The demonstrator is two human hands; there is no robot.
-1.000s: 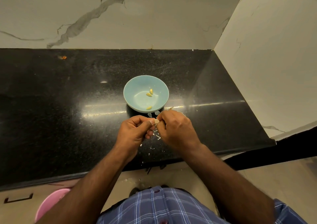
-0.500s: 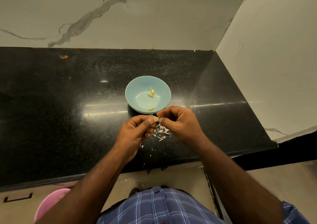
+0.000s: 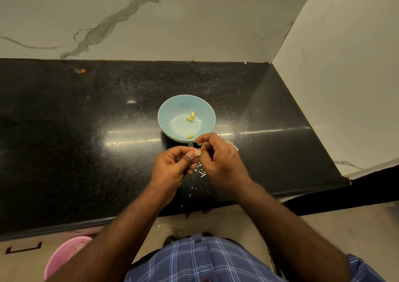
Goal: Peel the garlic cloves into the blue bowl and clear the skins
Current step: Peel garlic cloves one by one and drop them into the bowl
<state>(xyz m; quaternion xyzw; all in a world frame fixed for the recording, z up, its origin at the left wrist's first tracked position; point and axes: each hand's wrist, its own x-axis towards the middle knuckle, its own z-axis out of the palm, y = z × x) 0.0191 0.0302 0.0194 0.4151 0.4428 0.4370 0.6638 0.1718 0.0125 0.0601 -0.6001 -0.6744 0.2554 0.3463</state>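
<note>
Black worktop [image 3: 64, 152] under me, blue bowl [image 3: 172, 107] just beyond my hands. My left hand [image 3: 172, 167] pinches the garlic clove [image 3: 197, 153]; my right hand [image 3: 222, 161] picks at its skin. I should strip it fully, then drop it in.

Dim, warm-toned; bright glare streak across the glossy black countertop [image 3: 64, 143]; wide-angle bending at edges; sharp centre.
</note>
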